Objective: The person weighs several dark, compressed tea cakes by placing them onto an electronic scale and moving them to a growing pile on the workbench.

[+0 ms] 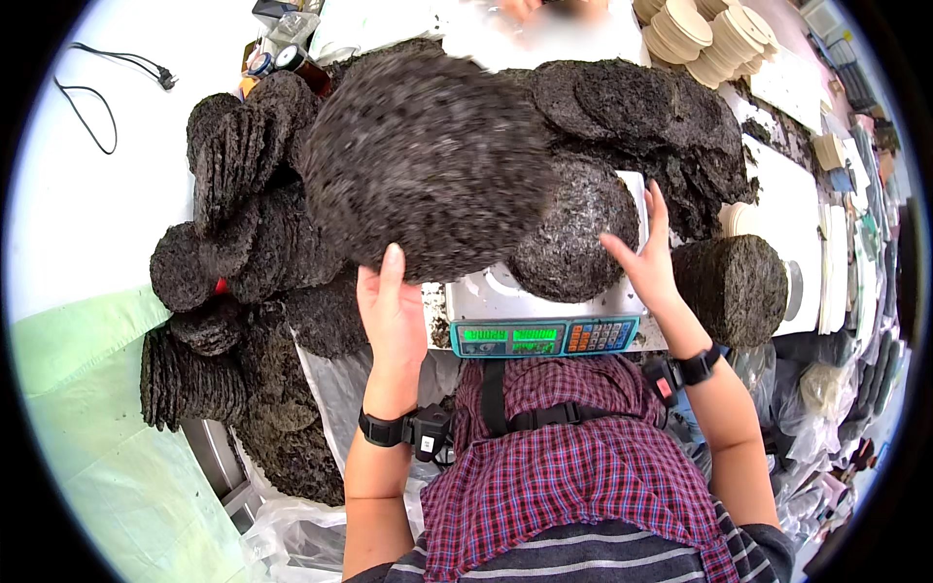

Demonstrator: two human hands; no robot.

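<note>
My left hand [392,306] grips the near edge of a large round dark seaweed sheet [430,167], blurred by motion and raised over the left part of a digital scale [543,337]. The thumb lies on top; the fingers beneath are partly hidden. A smaller round seaweed cake [576,233] rests on the scale's metal plate, partly covered by the raised sheet. My right hand [645,251] is at that cake's right side, thumb and fingers spread, the thumb tip close to its edge; whether it touches is unclear. The scale's display glows green.
Stacks of round seaweed sheets stand at the left [233,160], behind the scale [634,102] and at the right [729,291]. Pale round discs [678,33] are piled at the back right. A jar [302,65] stands at the back left. A power cord [116,58] lies on the white table.
</note>
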